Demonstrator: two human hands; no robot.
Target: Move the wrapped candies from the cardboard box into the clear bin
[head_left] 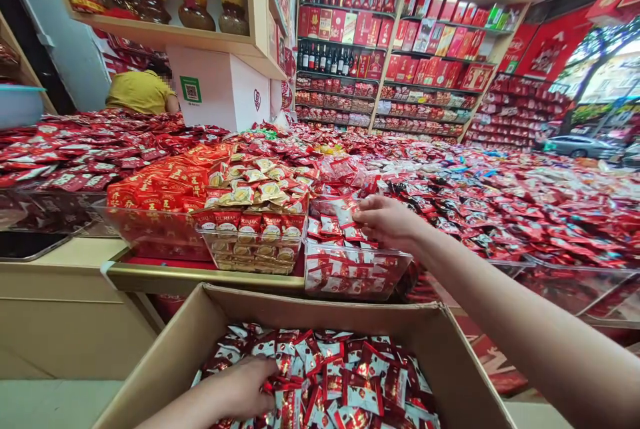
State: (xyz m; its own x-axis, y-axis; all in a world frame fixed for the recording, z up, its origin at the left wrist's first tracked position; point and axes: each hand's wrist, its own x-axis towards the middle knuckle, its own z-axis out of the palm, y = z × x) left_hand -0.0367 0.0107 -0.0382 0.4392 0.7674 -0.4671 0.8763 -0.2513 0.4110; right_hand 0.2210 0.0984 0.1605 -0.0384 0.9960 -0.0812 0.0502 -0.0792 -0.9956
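Note:
Below me a cardboard box (320, 302) holds a heap of red and white wrapped candies (363, 396). My left hand (250, 386) rests among them at the box's left side, its fingers curled down against the packets; what is between the fingertips is hidden. Beyond the box, a clear bin (350, 276) contains neat rows of similar red and white packets. Over the right part of this bin is my right hand (385, 216), its thumb and forefinger closed on a pale candy packet (345, 209).
Left of that bin stand a bin of gold durian packets (255, 216) and one of red-orange packets (165, 189). A phone-like black slab (30, 244) lies on the left counter. A person in yellow (137, 90) bends at the back left. Shelves (395, 49) line the back wall.

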